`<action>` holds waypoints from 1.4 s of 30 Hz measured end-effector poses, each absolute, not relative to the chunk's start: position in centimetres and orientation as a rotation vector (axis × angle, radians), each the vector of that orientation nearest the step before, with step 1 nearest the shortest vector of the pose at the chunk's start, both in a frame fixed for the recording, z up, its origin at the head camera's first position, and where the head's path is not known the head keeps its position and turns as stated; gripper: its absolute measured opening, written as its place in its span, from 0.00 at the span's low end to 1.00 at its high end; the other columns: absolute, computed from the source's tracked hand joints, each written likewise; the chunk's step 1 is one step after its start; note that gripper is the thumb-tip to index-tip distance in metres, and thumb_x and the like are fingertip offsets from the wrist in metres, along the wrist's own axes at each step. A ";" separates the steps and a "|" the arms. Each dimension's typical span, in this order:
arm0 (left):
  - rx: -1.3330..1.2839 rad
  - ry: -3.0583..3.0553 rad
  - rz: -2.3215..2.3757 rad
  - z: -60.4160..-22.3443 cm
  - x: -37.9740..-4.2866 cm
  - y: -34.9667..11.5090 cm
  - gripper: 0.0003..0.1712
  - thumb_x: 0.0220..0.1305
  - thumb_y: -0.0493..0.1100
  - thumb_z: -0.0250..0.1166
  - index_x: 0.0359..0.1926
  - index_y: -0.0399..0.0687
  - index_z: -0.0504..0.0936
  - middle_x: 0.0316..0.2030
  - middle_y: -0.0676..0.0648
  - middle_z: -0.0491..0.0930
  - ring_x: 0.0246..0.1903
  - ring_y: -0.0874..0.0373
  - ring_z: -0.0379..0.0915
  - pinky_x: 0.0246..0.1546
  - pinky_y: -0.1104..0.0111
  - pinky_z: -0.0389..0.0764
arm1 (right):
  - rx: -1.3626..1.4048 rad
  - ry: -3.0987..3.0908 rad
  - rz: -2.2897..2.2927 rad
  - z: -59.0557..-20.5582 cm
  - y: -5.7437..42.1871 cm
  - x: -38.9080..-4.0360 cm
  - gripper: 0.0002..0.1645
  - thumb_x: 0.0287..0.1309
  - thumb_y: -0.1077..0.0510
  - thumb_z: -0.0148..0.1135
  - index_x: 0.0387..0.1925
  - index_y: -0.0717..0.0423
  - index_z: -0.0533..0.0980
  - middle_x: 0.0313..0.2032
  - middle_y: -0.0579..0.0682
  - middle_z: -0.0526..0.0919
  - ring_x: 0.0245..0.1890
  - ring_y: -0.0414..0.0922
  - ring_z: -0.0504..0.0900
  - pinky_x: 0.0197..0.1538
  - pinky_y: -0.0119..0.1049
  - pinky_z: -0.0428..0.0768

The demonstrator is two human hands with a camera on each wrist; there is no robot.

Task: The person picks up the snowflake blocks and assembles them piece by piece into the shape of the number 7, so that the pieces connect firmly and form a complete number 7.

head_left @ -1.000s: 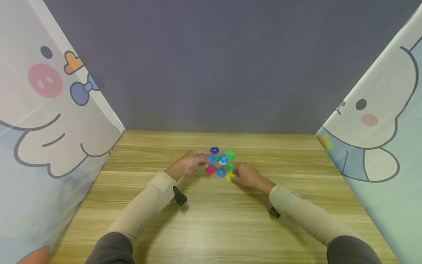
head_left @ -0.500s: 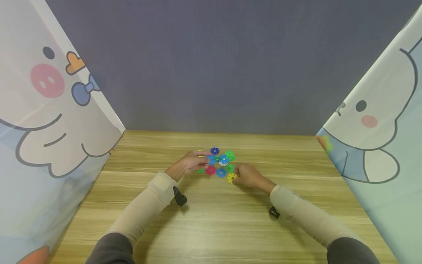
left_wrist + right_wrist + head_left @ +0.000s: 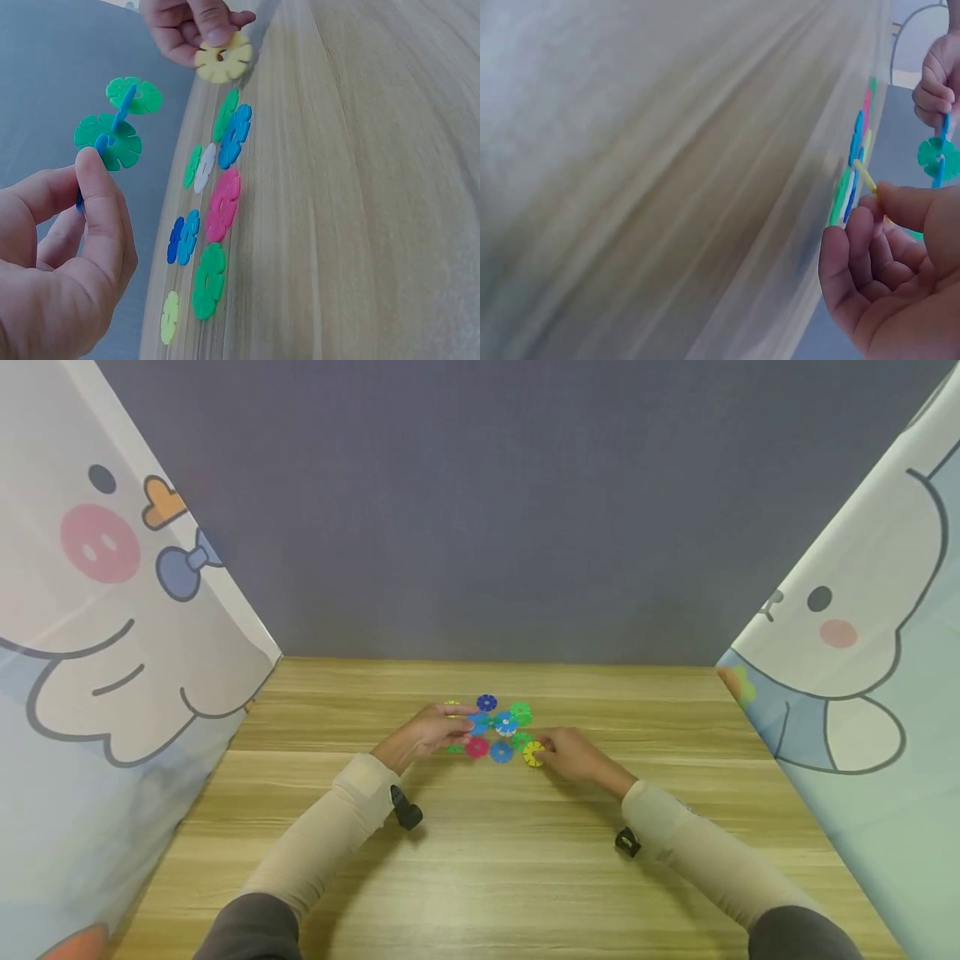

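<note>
Between thumb and fingers, my left hand [image 3: 67,270] pinches a blue disc at one end of a chain of interlocked notched plastic discs [image 3: 124,154]. Green and blue discs alternate along it, slotted crosswise, and it hangs above the table. My right hand [image 3: 576,756] pinches a single yellow notched disc [image 3: 225,73] by its edge, thumb on its face in the left wrist view. In the head view this hand is at the right end of the loose discs, to the right of the chain.
Several loose discs lie on the wooden table [image 3: 480,860] beneath the hands, among them a pink disc [image 3: 223,204], a blue disc [image 3: 235,135], a white disc [image 3: 205,169] and a dark blue disc [image 3: 487,702]. A grey panel [image 3: 495,510] stands behind the table.
My right hand has drawn the yellow disc a little to the right and then slightly up, its face tilting more towards the head camera. My left hand stays nearly still with the chain.
</note>
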State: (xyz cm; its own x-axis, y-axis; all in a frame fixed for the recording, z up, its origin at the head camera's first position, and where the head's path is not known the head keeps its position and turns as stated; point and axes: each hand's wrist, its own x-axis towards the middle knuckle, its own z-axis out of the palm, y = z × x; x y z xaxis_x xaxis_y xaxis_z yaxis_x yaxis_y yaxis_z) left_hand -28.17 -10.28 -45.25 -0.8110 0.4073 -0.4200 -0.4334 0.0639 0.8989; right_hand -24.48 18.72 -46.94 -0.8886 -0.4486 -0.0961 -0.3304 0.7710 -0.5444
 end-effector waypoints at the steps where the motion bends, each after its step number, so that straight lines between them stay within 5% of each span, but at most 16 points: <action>1: -0.028 1.752 1.810 -45.2 -28.2 -10.3 0.28 0.73 0.31 0.59 0.72 0.40 0.70 0.31 0.50 0.79 0.28 0.63 0.80 0.35 0.77 0.86 | -0.610 2.745 -0.800 -46.8 18.9 -24.5 0.10 0.70 0.58 0.61 0.44 0.62 0.80 0.23 0.43 0.74 0.18 0.36 0.64 0.25 0.28 0.67; 5: -0.026 1.763 1.806 -45.2 -28.3 -10.4 0.28 0.73 0.31 0.59 0.72 0.41 0.71 0.32 0.50 0.80 0.29 0.63 0.79 0.36 0.76 0.86 | -0.608 2.730 -0.861 -46.3 19.4 -24.8 0.17 0.72 0.56 0.58 0.53 0.65 0.79 0.26 0.49 0.81 0.18 0.37 0.66 0.25 0.29 0.69; 15: -0.025 1.738 1.809 -45.2 -28.2 -10.6 0.29 0.73 0.30 0.59 0.73 0.40 0.69 0.30 0.51 0.80 0.28 0.63 0.80 0.35 0.77 0.86 | -0.584 2.771 -0.914 -45.3 20.1 -25.8 0.13 0.74 0.57 0.55 0.43 0.62 0.80 0.28 0.53 0.85 0.21 0.40 0.74 0.27 0.33 0.73; 22: -0.014 1.749 1.798 -45.2 -28.3 -10.7 0.28 0.73 0.31 0.59 0.72 0.40 0.70 0.31 0.50 0.80 0.30 0.63 0.80 0.37 0.76 0.86 | -0.452 2.728 -1.009 -44.5 20.3 -26.5 0.20 0.75 0.55 0.55 0.57 0.66 0.75 0.34 0.59 0.87 0.29 0.52 0.84 0.30 0.35 0.78; 30: -0.007 1.758 1.796 -45.1 -28.2 -10.6 0.28 0.73 0.30 0.59 0.72 0.39 0.70 0.33 0.49 0.80 0.30 0.62 0.80 0.35 0.77 0.86 | -0.356 2.578 -1.213 -44.6 20.4 -26.9 0.22 0.75 0.57 0.55 0.64 0.64 0.70 0.37 0.64 0.86 0.32 0.57 0.84 0.35 0.45 0.84; 42: 0.025 1.767 1.790 -44.9 -27.9 -10.4 0.27 0.73 0.30 0.59 0.71 0.37 0.70 0.33 0.48 0.80 0.30 0.63 0.79 0.35 0.77 0.86 | -0.364 2.482 -1.305 -45.1 20.7 -27.3 0.21 0.76 0.61 0.52 0.64 0.66 0.70 0.35 0.66 0.83 0.27 0.44 0.77 0.36 0.44 0.83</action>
